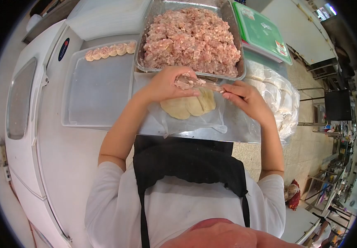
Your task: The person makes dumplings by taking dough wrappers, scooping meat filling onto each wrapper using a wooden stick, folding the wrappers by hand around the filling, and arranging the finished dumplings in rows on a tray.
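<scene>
My left hand [171, 84] is cupped, its fingers closed around a small portion of minced meat [183, 81]; any wrapper under it is hidden by my palm. In my right hand [246, 99] is the handle of a narrow, flat spatula [211, 86], its meat-smeared blade reaching left into my left hand. Just below both hands, a few pale yellow dough wrappers [180, 108] lie overlapping on a clear plastic sheet [195, 129]. Beyond my hands stands a deep metal pan [239, 72] heaped with minced meat [191, 39].
At left, a shallow translucent tray [97, 97] carries a row of several filled dumplings [110, 51] along its far edge. A green-lidded container [265, 31] stands at the back right, beside a plastic bag of white packets [275, 95]. A white freezer [50, 103] flanks the left side.
</scene>
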Action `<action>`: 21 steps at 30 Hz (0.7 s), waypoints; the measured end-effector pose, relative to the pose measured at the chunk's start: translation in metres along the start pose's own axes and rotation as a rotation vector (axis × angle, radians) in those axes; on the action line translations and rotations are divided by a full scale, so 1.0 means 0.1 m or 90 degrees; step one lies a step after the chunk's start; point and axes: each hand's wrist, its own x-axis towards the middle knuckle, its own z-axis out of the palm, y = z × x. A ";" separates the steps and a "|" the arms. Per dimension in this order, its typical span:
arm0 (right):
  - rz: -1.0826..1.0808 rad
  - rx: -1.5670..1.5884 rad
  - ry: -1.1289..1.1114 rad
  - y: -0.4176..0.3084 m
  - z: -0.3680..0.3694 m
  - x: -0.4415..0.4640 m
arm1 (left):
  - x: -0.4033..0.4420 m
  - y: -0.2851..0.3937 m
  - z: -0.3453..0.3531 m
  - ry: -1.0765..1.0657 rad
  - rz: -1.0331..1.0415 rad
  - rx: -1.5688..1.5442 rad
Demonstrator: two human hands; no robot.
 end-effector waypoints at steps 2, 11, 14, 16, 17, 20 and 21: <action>0.002 -0.050 -0.026 0.02 -0.17 0.08 | 0.01 0.02 -0.02 0.033 0.025 0.046; -0.067 -0.087 -0.006 -0.10 -0.18 0.21 | 0.02 0.07 -0.12 0.036 -0.011 0.050; -0.032 -0.176 0.039 -0.36 -0.32 0.20 | 0.05 0.23 -0.16 0.084 -0.072 -0.027; -0.090 -0.141 0.064 -0.36 -0.21 0.16 | 0.08 0.28 -0.21 0.067 -0.088 -0.020; -0.086 -0.152 0.062 -0.32 -0.21 0.17 | 0.12 0.24 -0.26 0.042 -0.078 0.023; -0.055 -0.175 0.058 -0.29 -0.34 0.19 | 0.10 0.05 -0.22 0.088 -0.016 0.092; -0.031 -0.170 0.059 -0.39 -0.49 0.18 | 0.09 0.01 -0.21 0.123 0.008 0.106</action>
